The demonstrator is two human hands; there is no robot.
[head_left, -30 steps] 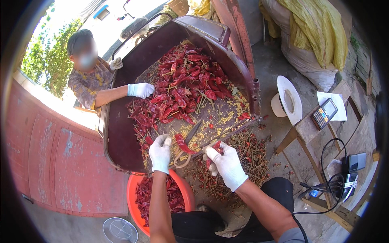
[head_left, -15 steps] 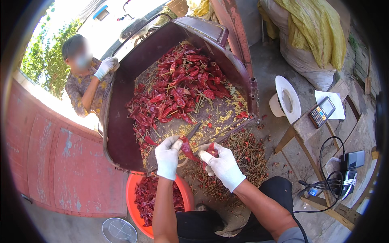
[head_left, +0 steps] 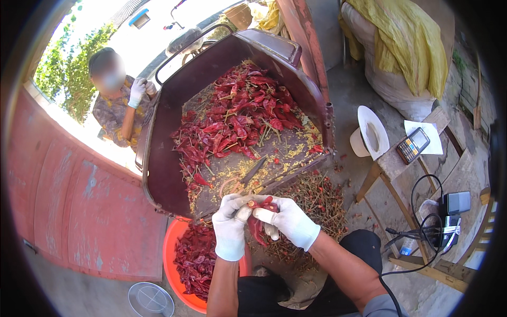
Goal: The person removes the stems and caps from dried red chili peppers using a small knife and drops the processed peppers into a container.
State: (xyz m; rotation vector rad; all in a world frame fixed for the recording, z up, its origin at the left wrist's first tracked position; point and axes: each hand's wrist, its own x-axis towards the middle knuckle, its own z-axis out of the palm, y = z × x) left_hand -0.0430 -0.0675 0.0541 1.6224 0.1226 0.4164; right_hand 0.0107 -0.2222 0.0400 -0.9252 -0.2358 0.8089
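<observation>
Both my white-gloved hands meet just off the near edge of the maroon cart bed (head_left: 163,179). Between them is a dried red chili pepper (head_left: 256,231), its body hanging downward. My left hand (head_left: 231,224) pinches it at the pale stem end, while my right hand (head_left: 289,221) wraps its fingers round the pepper from the other side. Beyond the fingers lies a pair of scissors (head_left: 253,171), dark blades pointing away and handles partly hidden by my left hand. A heap of dried red chilies (head_left: 237,116) and scattered yellow seeds cover much of the bed.
Below the cart, an orange tub (head_left: 170,252) holds red chilies. Stems litter the ground (head_left: 317,211) to its right. A wooden stool (head_left: 388,165) carries a handheld keypad device (head_left: 413,145), beside a white hat (head_left: 372,133). Across the cart, a person (head_left: 117,108) raises gloved hands.
My hands have come together and slightly lower, my left moving right. The chili that stretched between them is now bunched in both hands. The other person's hands have shifted.
</observation>
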